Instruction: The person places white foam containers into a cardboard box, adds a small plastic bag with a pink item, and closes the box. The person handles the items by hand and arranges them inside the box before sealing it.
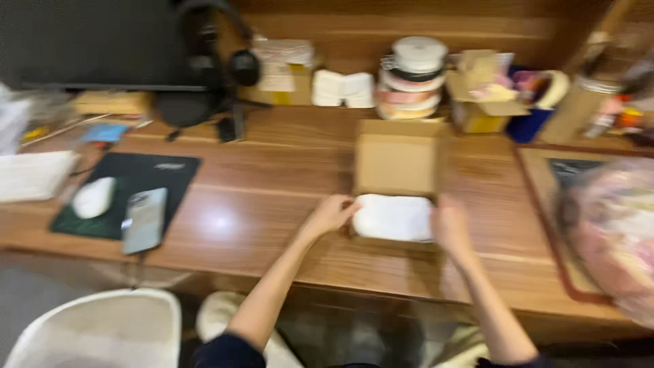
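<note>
- Near the middle of the frame, a small cardboard box (397, 178) sits open on the wooden desk (272, 191), lid flap standing up at the back.
- White packet (394, 217) is already lying inside the box, so the filling part looks done; lid isn't closed yet.
- Left hand (332, 214) touches the packet's left edge, fingers curled on it.
- Right hand (450, 225) presses against the box's right side; too blurry to tell if it's actually gripping.
- Left side: phone (144, 219) and white mouse (92, 197) on a dark mat (163, 177).
- Upper middle: stack of tape rolls (411, 78).
</note>
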